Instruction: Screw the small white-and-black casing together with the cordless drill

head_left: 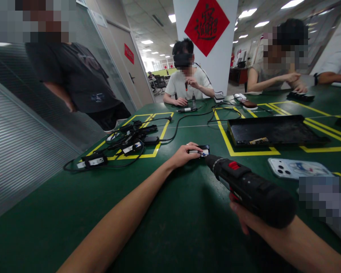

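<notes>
My right hand (241,214) is wrapped around the grip of a black cordless drill (252,187) with red switches. The drill points away and to the left, its chuck close to a small black and white part (206,148) on the green tabletop. My left hand (185,154) grips that part from its left side, fingers resting over it. A bit of blue shows by the fingertips, where the drill tip meets the part. Whether the bit touches a screw is too small to tell.
A heap of black cables and adapters (139,136) lies to the left. Rightward are a black tray (272,131), a phone (299,168) and yellow tape lines. A screwdriver-like tool (187,110) lies across the table. Two people sit opposite; another person (79,76) stands left.
</notes>
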`<state>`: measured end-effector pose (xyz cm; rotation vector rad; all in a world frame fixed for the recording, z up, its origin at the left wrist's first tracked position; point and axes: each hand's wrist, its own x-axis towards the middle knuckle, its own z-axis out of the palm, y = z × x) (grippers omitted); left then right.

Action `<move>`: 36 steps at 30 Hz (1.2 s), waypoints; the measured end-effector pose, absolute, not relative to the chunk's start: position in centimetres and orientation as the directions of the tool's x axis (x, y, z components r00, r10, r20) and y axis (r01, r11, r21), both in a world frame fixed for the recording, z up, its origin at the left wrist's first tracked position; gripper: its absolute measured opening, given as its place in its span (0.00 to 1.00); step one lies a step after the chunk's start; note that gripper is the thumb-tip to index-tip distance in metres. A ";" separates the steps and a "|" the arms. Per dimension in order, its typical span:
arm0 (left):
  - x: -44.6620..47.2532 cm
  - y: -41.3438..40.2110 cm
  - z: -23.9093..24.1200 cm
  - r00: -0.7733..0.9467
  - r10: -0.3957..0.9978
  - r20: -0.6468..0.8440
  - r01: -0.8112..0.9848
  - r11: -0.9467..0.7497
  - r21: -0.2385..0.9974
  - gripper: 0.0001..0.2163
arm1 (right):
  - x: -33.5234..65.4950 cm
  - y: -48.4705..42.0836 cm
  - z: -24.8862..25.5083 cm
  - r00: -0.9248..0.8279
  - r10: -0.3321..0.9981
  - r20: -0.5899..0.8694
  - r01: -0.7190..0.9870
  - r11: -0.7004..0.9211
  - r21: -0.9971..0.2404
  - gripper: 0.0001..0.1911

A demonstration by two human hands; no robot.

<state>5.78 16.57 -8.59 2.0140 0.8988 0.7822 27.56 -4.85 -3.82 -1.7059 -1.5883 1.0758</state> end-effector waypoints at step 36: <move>5.7 16.9 -8.8 0.564 0.790 0.238 0.312 -0.471 0.825 0.12 | 28.3 -4.7 -1.8 -0.109 0.977 -0.186 0.454 -0.117 -0.883 0.10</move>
